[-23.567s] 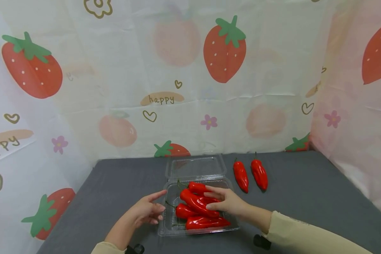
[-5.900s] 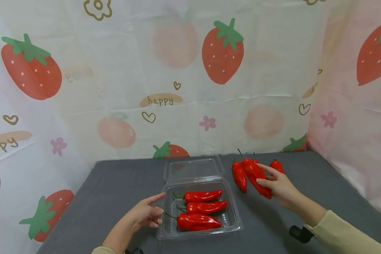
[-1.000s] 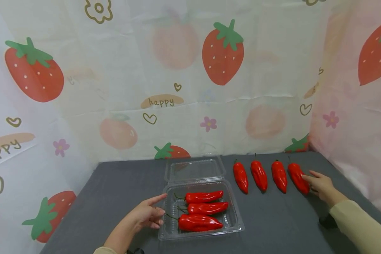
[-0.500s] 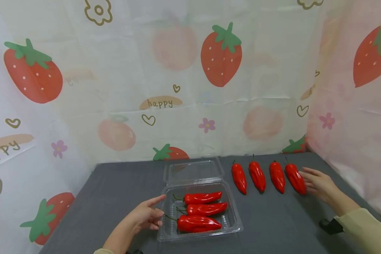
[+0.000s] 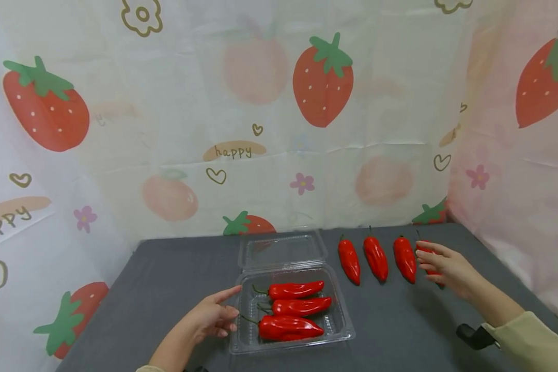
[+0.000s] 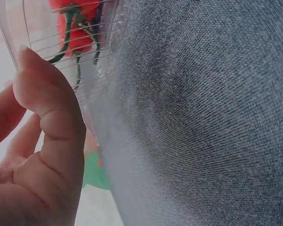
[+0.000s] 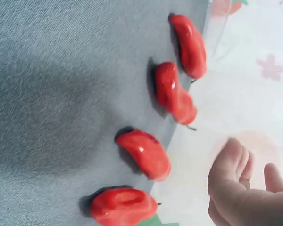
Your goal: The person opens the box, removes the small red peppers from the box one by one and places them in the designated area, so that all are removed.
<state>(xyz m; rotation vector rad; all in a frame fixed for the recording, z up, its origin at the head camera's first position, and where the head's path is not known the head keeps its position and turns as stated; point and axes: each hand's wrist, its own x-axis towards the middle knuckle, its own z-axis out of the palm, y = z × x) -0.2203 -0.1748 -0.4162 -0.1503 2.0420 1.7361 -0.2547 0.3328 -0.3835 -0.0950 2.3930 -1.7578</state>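
Observation:
A clear plastic clamshell box (image 5: 293, 345) stands with its lid folded back, holding three red peppers with green stems; the middle pepper (image 5: 302, 307) lies crosswise like the others. My left hand (image 5: 211, 316) touches the box's left rim, index finger straight; in the left wrist view the thumb (image 6: 52, 108) is against the clear wall. Right of the box, several red peppers lie in a row on the cloth, from the leftmost pepper (image 5: 349, 262) to a rightmost pepper (image 7: 122, 207). My right hand (image 5: 453, 268) hovers before that last one, partly hiding it in the head view, holding nothing.
Grey cloth (image 5: 181, 274) covers the table. The clear lid (image 5: 283, 250) lies back near the rear edge. A strawberry-printed curtain (image 5: 260, 103) closes off the back and both sides.
Earlier, the box held more peppers and fewer lay on the cloth. My right hand released the rightmost pepper, lifted away, then swung left in front of it. My left hand stays put.

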